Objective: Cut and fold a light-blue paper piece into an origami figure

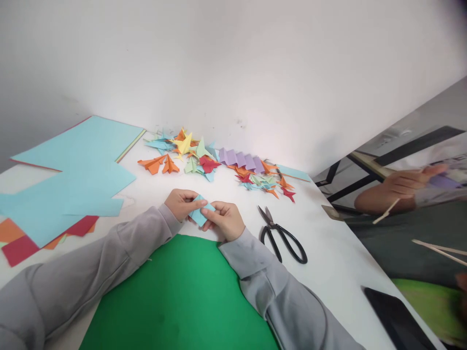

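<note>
A small folded piece of light blue paper [199, 217] is held up between my two hands, above the white table just beyond a green sheet [178, 291]. My left hand [181, 204] pinches its upper left side with thumb and fingers. On its right edge, the thumb and fingers of my right hand [226, 220] are closed. Creases show on the paper's face; its back is hidden by my fingers. Beyond my hands lies a pile of folded paper shapes [183, 144] in yellow, orange, green, blue and red.
Black-handled scissors [280, 234] lie partly open right of my hands. A purple pleated paper strip [241, 160] rests by the wall among folded shapes. Light blue sheets [87, 180] cover the left side. A dark phone-like slab [396, 318] lies lower right. Another person's hand [401, 189] is beyond the table.
</note>
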### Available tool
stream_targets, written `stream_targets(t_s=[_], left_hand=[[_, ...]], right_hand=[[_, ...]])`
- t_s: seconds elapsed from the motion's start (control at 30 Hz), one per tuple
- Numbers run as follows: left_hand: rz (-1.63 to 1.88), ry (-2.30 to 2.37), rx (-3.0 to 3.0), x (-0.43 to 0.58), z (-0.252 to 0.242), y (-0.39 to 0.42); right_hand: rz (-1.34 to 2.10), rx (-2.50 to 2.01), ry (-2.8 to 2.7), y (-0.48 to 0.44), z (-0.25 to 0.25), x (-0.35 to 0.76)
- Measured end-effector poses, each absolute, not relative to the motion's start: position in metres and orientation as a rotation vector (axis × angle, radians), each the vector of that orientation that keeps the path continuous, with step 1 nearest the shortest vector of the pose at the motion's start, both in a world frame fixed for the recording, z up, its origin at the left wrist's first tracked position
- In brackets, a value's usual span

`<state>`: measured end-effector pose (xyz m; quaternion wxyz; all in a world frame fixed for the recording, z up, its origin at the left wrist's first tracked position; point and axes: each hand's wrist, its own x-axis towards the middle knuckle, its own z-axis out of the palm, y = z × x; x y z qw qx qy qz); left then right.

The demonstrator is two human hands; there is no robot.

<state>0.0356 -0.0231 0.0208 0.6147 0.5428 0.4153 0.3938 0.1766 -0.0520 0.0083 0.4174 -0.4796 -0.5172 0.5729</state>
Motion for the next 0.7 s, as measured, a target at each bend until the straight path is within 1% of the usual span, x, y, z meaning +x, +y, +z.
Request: stream_targets(t_s=[0.7], left_hand=[[0.934,0.91,1.147,0.0345,0.0183,-0.0208]], right_hand=[[1.354,-1.231,-1.387,-0.0518,0.002,0.1782]])
